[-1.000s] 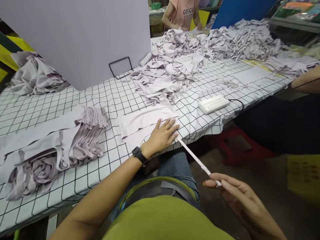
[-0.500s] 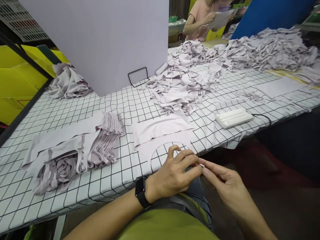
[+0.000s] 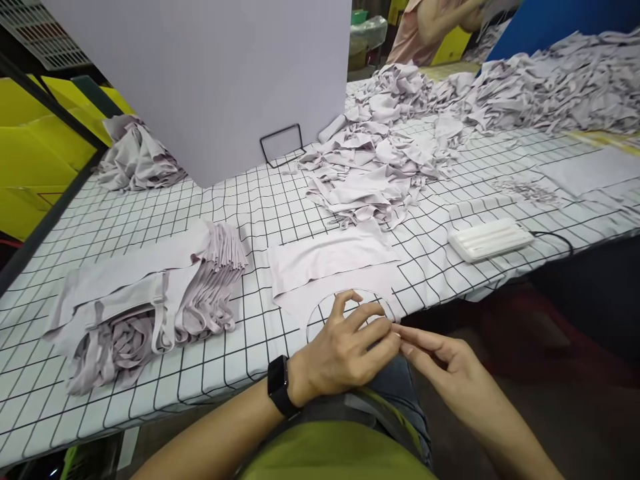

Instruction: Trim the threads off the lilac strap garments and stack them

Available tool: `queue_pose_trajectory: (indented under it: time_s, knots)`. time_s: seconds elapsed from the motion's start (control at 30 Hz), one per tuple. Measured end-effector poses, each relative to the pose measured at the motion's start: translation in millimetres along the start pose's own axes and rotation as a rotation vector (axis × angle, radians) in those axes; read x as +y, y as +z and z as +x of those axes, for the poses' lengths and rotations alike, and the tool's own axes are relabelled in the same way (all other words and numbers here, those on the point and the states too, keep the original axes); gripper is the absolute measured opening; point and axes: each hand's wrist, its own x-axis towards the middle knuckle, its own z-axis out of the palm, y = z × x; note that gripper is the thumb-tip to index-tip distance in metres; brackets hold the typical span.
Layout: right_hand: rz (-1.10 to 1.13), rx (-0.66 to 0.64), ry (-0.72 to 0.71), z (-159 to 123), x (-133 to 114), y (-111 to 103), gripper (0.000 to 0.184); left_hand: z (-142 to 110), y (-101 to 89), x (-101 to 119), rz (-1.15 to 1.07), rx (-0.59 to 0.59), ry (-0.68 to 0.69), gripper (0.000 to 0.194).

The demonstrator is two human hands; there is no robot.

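Note:
Over the table's front edge, the fingertips of both hands meet. My left hand [image 3: 350, 347], with a black watch [image 3: 281, 387] on its wrist, has its fingers curled, index and middle raised and bent. My right hand [image 3: 445, 360] pinches with thumb and forefinger against the left fingertips. Whatever lies between them is tiny and mostly hidden. Just beyond the hands, a pale lilac garment piece [image 3: 330, 257] with a curved cutout lies flat. To the left is a layered stack of lilac garments with straps [image 3: 165, 293].
A white plastic device with a cable [image 3: 490, 239] sits near the right edge, below scattered small pieces [image 3: 530, 192]. Heaps of loose lilac garments [image 3: 380, 160] spread over the grid-patterned cloth [image 3: 210, 360]. A tall pale panel [image 3: 215, 80] stands behind. A person [image 3: 425, 27] is at the back.
The view has shifted slightly, so the table things on the right appear farther right. My hands stay together at the fingertips. The person at the back has changed arm position.

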Motion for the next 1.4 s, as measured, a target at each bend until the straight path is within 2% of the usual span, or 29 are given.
queue_pose_trajectory:
  time_s: [0.13,0.33,0.5,0.63,0.77,0.83,0.9,1.0,1.07,1.1,1.2,1.3,1.4]
  knots:
    - [-0.037,0.000,0.016,2.8,0.9,-0.2,0.050,-2.9,2.4,-1.6,-0.026,-0.034,-0.068,0.006]
    - [-0.085,0.026,-0.008,8.3,5.9,0.8,0.044,-1.4,0.9,-3.3,-0.042,-0.085,-0.092,0.010]
    - [-0.240,0.067,-0.106,9.5,8.3,-0.9,0.034,1.6,1.5,-1.3,-0.033,-0.095,-0.109,0.012]
    - [-0.431,0.078,-0.265,10.1,5.7,-4.4,0.027,6.7,-2.5,-0.5,-0.265,-0.144,-0.319,0.012]
    - [-0.451,0.100,-0.383,14.1,3.2,-7.3,0.022,15.5,-8.6,-6.3,-0.472,-0.309,-0.490,0.013]
    - [-0.390,0.112,-0.351,16.8,3.6,-8.0,0.020,19.9,-10.6,-11.1,-0.518,-0.368,-0.554,0.012]
    - [-0.321,0.089,-0.241,19.7,3.5,-8.0,0.022,23.1,-11.1,-16.9,-0.567,-0.392,-0.613,0.011]
    - [-0.205,0.155,-0.119,26.5,-1.2,-7.3,0.026,25.1,-6.3,-29.7,-0.595,-0.386,-0.608,0.008]
    - [-0.112,0.243,-0.064,34.3,-7.0,-7.2,0.030,25.0,2.2,-41.2,-0.485,-0.352,-0.583,0.003]
    - [-0.070,0.286,-0.035,39.1,-10.0,-7.4,0.032,24.9,7.9,-47.5,-0.398,-0.342,-0.572,0.006]
    - [0.026,0.373,0.047,54.5,-16.8,-8.3,0.036,25.8,27.5,-64.6,-0.132,-0.385,-0.544,0.011]
    - [0.089,0.406,0.099,66.9,-18.5,-8.0,0.035,28.0,43.0,-74.9,0.005,-0.460,-0.520,0.004]
    - [0.148,0.395,0.115,74.7,-17.5,-5.6,0.031,27.8,49.6,-79.6,0.019,-0.450,-0.510,0.012]
